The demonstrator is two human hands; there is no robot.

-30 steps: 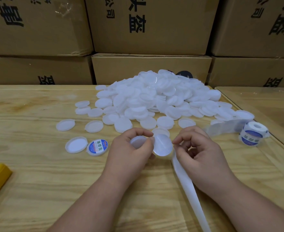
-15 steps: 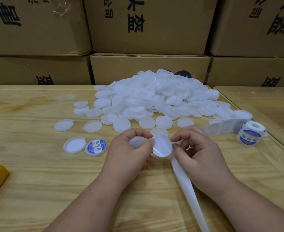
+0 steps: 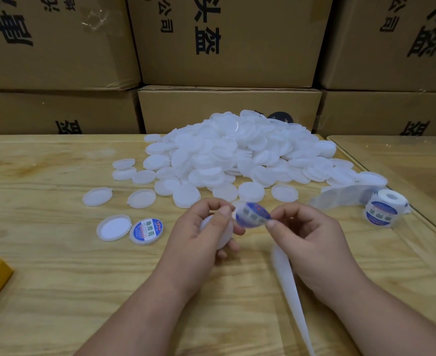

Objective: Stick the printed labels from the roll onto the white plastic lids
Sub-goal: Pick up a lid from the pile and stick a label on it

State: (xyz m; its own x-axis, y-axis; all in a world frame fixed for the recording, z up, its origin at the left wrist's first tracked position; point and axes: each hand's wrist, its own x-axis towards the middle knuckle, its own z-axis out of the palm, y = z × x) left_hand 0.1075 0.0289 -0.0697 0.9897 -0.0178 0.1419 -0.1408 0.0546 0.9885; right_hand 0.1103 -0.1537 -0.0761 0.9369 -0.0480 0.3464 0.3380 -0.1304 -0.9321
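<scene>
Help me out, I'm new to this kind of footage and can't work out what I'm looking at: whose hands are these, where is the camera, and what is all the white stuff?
There is no machine here. A person wears a camera on the head, looking forward and down, so you see their own two bare hands. The left hand holds a round white plastic lid. The right hand pinches a round blue-and-white printed label in its fingers, curled and apparently just peeled. A white backing strip trails toward the viewer. On the pale wooden table lie a big heap of white lids, one lid already labelled, and the label roll at the right. Brown cardboard boxes stand behind.
</scene>
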